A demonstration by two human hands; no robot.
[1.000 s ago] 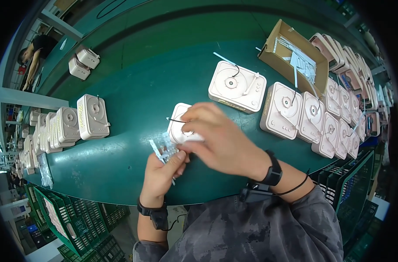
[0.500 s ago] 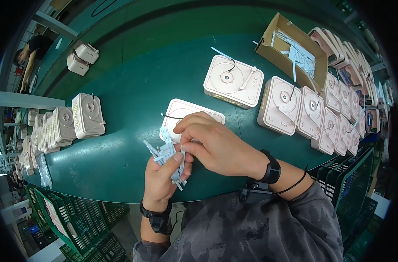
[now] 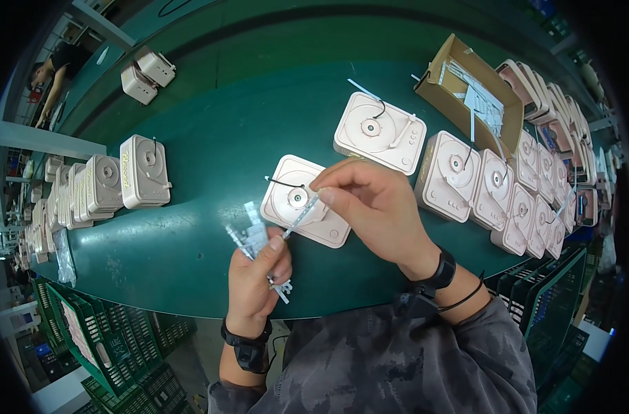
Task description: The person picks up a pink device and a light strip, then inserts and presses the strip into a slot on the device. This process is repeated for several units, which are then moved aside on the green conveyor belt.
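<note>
The bunch of strips is pale bluish white, its thin, flat pieces fanned at uneven angles and slightly blurred at the top. The left hand is closed round it, thumb on top, with loose ends poking out below the fingers. One narrow strip with small dark marks slants between the hands — its upper end pinched between thumb and forefinger of the right hand, its lower end reaching the left thumb. Whether the left hand grips that end too, I cannot tell. The right hand's other fingers are loosely curled.

Just beyond the left hand, partly under the right fingertips and the strip, a pale pink case lies flat on the green bench. It looks like a small record player — round disc, dark centre — and a black cable crosses its upper left corner. Farther off, to the upper right, lie a second pink case and a cardboard box of similar strips.
</note>
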